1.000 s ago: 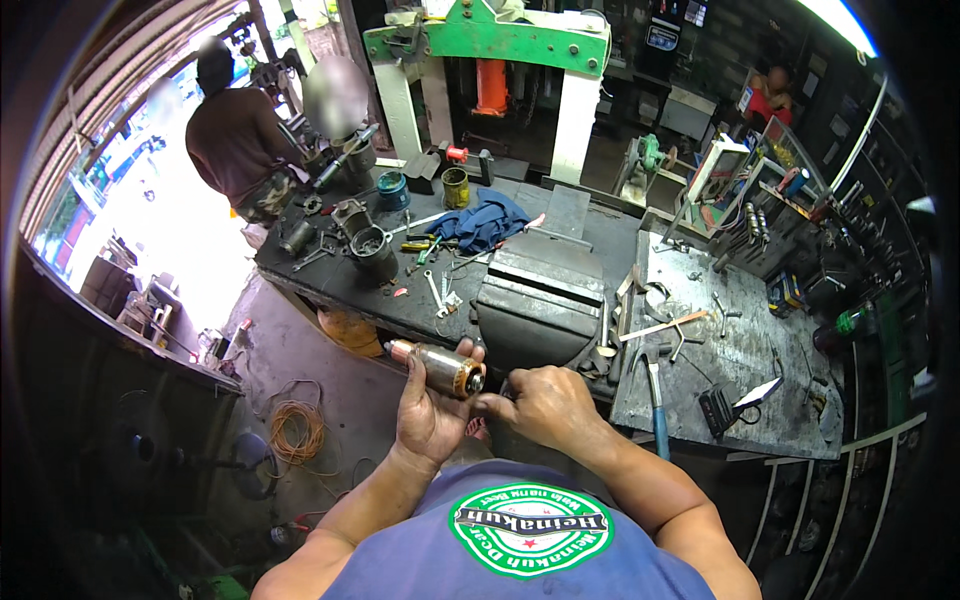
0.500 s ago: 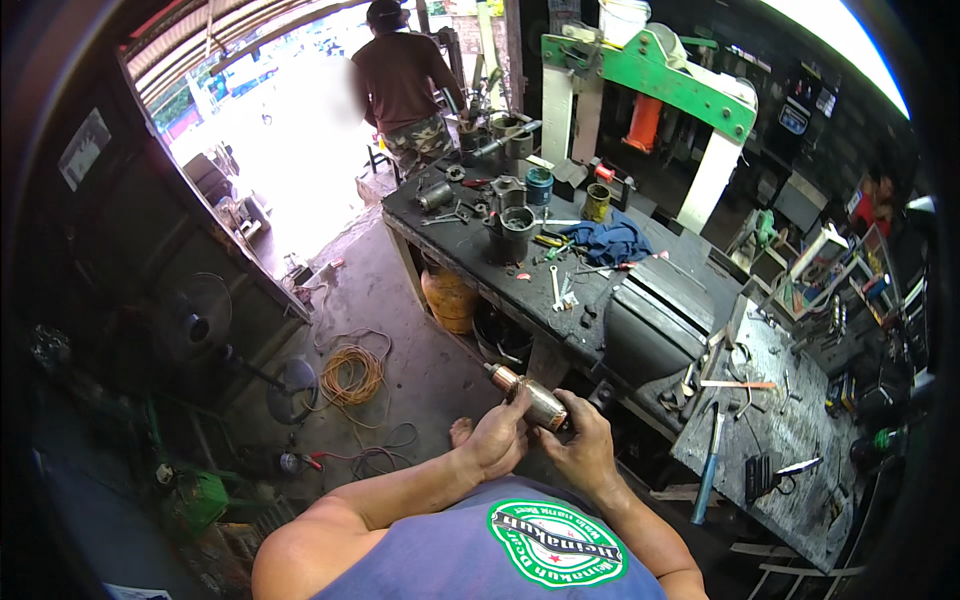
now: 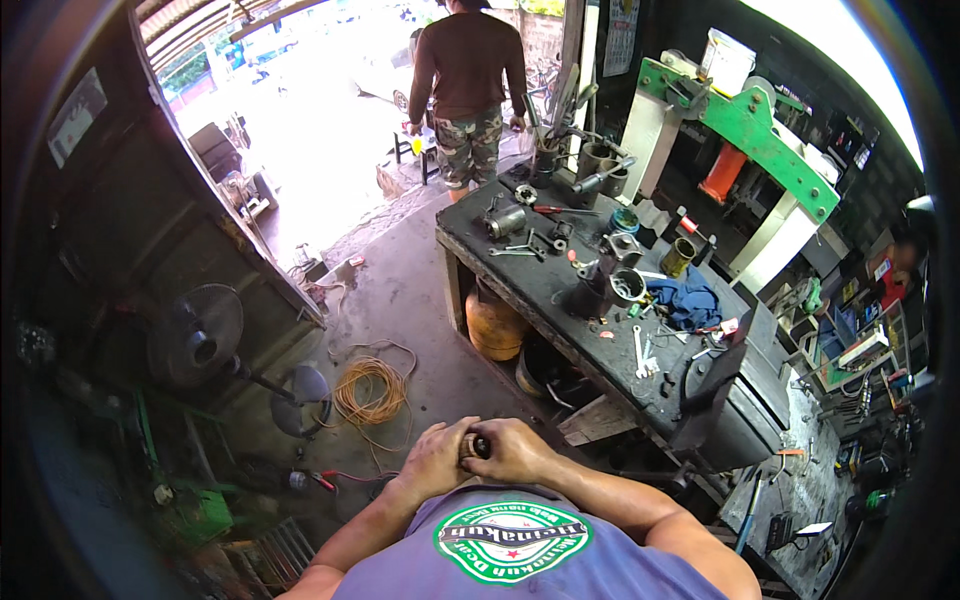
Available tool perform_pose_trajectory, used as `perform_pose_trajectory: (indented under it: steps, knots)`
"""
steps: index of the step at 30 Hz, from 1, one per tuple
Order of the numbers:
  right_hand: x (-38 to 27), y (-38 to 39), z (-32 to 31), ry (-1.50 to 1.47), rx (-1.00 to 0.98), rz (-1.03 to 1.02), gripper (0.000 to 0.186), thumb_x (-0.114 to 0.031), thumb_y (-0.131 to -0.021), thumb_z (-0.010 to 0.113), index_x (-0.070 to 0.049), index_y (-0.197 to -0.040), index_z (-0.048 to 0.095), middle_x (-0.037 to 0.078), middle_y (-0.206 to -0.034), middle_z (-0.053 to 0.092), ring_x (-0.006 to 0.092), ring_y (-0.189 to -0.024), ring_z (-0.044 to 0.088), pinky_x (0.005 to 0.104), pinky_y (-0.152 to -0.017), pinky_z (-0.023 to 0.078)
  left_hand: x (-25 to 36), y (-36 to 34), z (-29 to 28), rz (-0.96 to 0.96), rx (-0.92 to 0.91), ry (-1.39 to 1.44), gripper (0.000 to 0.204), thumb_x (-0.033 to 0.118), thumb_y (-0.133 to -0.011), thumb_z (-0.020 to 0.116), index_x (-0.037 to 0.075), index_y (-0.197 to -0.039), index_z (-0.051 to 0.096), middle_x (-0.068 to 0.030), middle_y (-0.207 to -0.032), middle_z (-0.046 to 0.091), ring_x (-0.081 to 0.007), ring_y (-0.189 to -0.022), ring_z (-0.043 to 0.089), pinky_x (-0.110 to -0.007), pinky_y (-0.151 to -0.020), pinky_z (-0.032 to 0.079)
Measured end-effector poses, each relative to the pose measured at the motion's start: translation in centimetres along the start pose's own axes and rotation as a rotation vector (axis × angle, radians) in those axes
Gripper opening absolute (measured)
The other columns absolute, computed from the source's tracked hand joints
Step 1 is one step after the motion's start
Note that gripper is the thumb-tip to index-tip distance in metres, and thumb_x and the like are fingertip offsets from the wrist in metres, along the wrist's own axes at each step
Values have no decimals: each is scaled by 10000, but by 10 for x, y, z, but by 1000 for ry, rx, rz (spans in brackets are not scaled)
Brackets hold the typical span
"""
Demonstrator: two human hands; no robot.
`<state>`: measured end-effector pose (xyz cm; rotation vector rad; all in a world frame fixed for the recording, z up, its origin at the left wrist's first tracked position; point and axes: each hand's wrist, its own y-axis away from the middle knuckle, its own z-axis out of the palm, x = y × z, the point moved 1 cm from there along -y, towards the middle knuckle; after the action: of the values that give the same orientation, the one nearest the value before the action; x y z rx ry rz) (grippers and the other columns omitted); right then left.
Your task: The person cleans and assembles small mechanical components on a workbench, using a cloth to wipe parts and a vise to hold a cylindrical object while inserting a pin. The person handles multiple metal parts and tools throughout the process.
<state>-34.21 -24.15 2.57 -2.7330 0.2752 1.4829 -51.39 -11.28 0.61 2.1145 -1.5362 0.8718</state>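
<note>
Close in front of my chest, both hands are wrapped round a motor armature (image 3: 468, 450). One dark end of it points up toward me, and the rest is hidden by my fingers. My left hand (image 3: 435, 462) is closed along its left side. From the other side my right hand (image 3: 518, 452) closes on it, fingers curled over the end. The workbench (image 3: 590, 345) lies ahead and to the right of my hands, not touched by either.
On the bench are a metal motor housing (image 3: 506, 220), wrenches (image 3: 640, 352), a blue cloth (image 3: 688, 303) and a yellow can (image 3: 679, 257). A green press frame (image 3: 745, 125) stands behind. Coiled orange cord (image 3: 368, 390) and a fan (image 3: 200, 345) are left. Another person (image 3: 468, 75) stands by the doorway.
The armature has been turned from lying lengthwise to end-on and drawn closer, with both hands now covering most of it. My view has swung left. The other person has straightened up.
</note>
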Motion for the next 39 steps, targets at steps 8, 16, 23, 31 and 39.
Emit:
perform_pose_trajectory:
  steps: [8,16,23,31,39]
  knots:
    - [76,-193,-44,-597,82,304,701,-594,-1029,808,-2,-1393,719,187,-1061,830,274,-848,814,438,-744,653,-142,3,-73,-516,9,-110,613,343,-827,955,112,-1340,710,-181,-1219,794,-413,-1190,741,-532,-1044,573]
    - [286,-397,-206,-639,664,781,905,-784,-996,712,108,-1147,748,189,-909,779,297,-667,780,438,-573,654,-310,7,-56,-1041,41,-61,711,467,-746,986,118,-1315,742,-206,-1256,819,-418,-1200,779,-536,-1022,612]
    - [352,-491,-253,67,638,1073,1136,-935,-843,722,124,-1246,801,354,-1318,772,446,-1187,795,490,-959,652,-382,-9,-66,-1193,-20,-23,637,453,-823,935,89,-1317,768,-228,-1238,827,-417,-1216,783,-529,-1022,609]
    - [278,-470,-221,28,795,815,1058,-577,-765,980,51,-1503,556,306,-1286,788,456,-1214,775,519,-1048,606,-464,-153,-114,-1076,-273,-95,464,444,-1006,751,96,-1312,747,-282,-1208,798,-481,-1184,755,-546,-974,582]
    - [250,-481,-184,223,842,712,1045,-461,-770,1018,-27,-1572,507,250,-1375,739,437,-1301,714,508,-1097,584,-649,-363,-205,-743,-651,-184,539,442,-906,801,38,-1253,719,-302,-1190,797,-505,-1158,760,-592,-976,598]
